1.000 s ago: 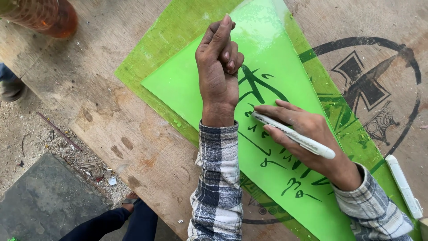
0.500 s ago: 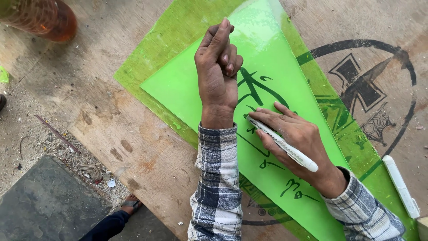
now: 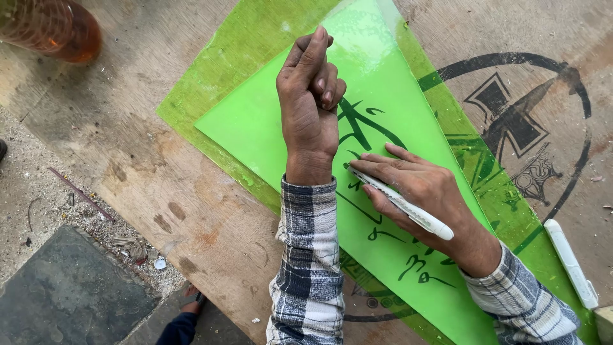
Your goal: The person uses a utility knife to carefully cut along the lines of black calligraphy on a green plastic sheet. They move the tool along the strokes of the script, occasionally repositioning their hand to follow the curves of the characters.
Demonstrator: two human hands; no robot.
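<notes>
Taking the green triangle (image 3: 281,134) as the landmark: it lies flat on the bench (image 3: 159,191), on top of a larger translucent green sheet (image 3: 211,76), with its long left edge slanting down toward the person.

Well off its upper left corner stands an amber bottle (image 3: 57,32); below and left, the bench edge gives way to gritty ground and a dark slab (image 3: 64,294).

The left hand (image 3: 310,108) rests on the middle of the triangle, fingers curled together into a loose fist, holding nothing but pinning the piece.

Just right of it, the right hand (image 3: 418,191) is clamped on a white marker (image 3: 399,203), tip on the triangle beside the left wrist, among dark strokes.

To mark well here, steady pressure from the fist seems to matter, since the smooth sheets could slide on each other.

Room is tight between the two hands; more lies toward the triangle's lower right. Past its right edge sit a black painted emblem (image 3: 511,121) and another white marker (image 3: 571,262).
</notes>
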